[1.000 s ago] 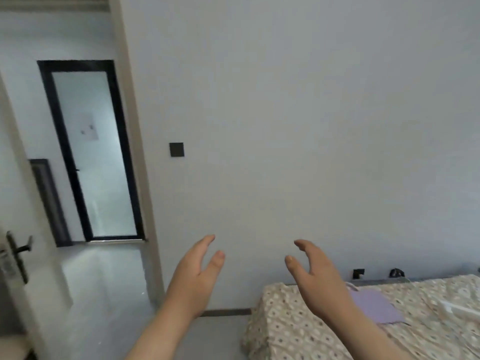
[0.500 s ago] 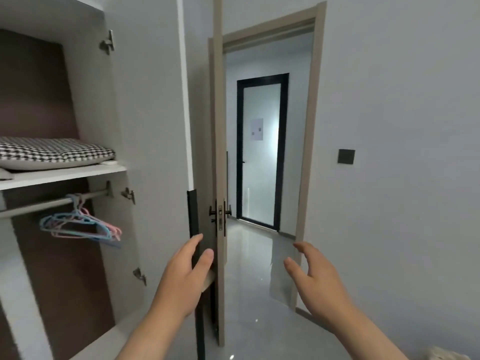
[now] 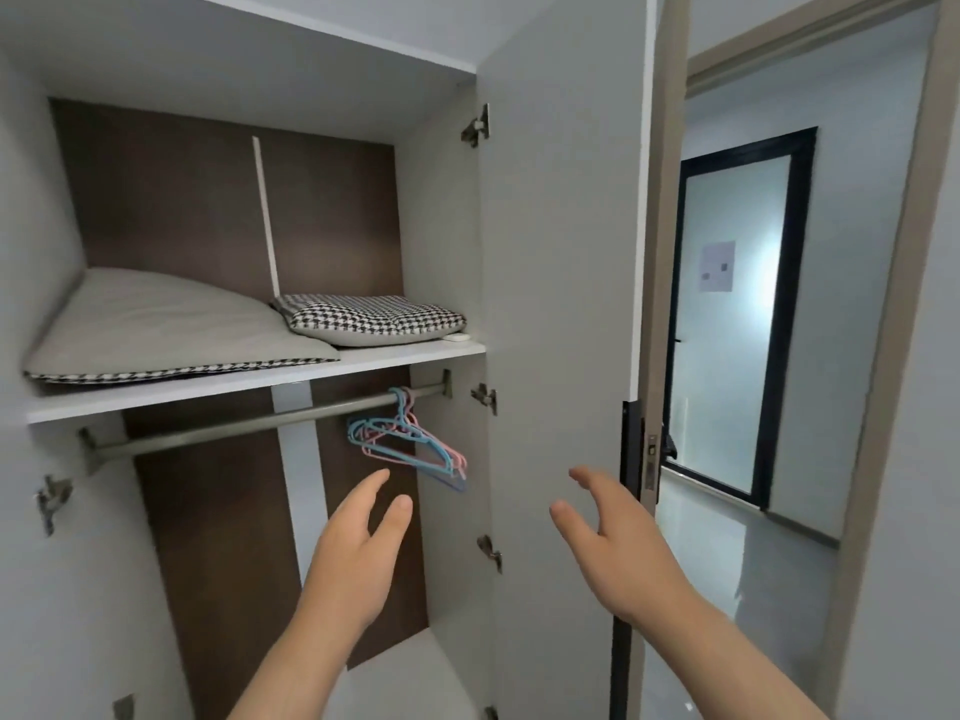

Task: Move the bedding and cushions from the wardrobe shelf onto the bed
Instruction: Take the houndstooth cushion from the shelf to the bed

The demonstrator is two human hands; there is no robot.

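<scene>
An open wardrobe fills the left of the view. On its white shelf (image 3: 395, 362) lie a large grey cushion (image 3: 156, 324) with a houndstooth underside and, to its right, a smaller houndstooth cushion (image 3: 379, 319). My left hand (image 3: 358, 553) is raised below the shelf with fingers relaxed, holding nothing. My right hand (image 3: 618, 543) is raised in front of the open wardrobe door (image 3: 561, 252), fingers loosely spread and empty. Both hands are well below the cushions and touch nothing. The bed is out of view.
A hanging rail (image 3: 249, 426) under the shelf carries several blue and pink hangers (image 3: 410, 444). A small white object (image 3: 457, 336) lies at the shelf's right end. Right of the wardrobe door, a room door (image 3: 665, 252) stands open onto a hallway with a dark-framed glass door (image 3: 737, 314).
The view has swung left from the bed and wall, past the doorway, to face the open wardrobe. Both hands stay raised and empty.
</scene>
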